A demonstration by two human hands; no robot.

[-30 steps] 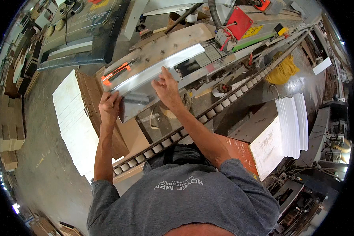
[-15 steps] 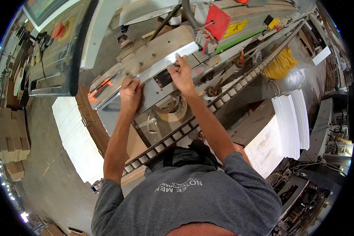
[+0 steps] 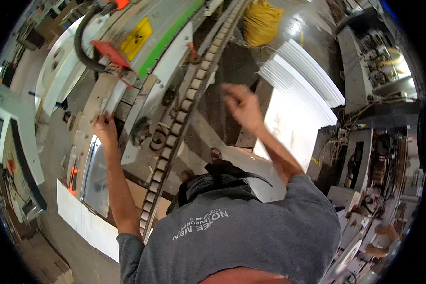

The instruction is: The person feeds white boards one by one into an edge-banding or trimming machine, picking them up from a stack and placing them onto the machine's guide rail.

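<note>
- Taking the roller track (image 3: 176, 128) as your landmark: the white stack (image 3: 307, 78) sits on its right side, and your right hand (image 3: 243, 106) is in between, well nearer the stack than your left.
- The upper pieces in that stack lie with their long axis roughly crosswise to the track, so they're angled well off the line the track runs on.
- Your right hand is off everything as far as I can see. Fingers loosely bent, nothing showing in them, but it's pretty blurred. Looks short of the stack, though I can't judge its height.
- Left hand (image 3: 105, 127) is way over on the left side of the track, fingertips bunched on the white strip (image 3: 114, 100). Can't tell if you're pinching it or just pressing down.
- That strip's long axis runs roughly along the track, up toward the red plate (image 3: 109, 53). The orange cutter (image 3: 73, 180) is also left of the track, near the strip's lower end.
- Versus half a second ago: you had both hands at the strip. Now the right one's come away and over to the stack side of the track, the left is still at the strip, and your view has swung so the track looks much steeper.
</note>
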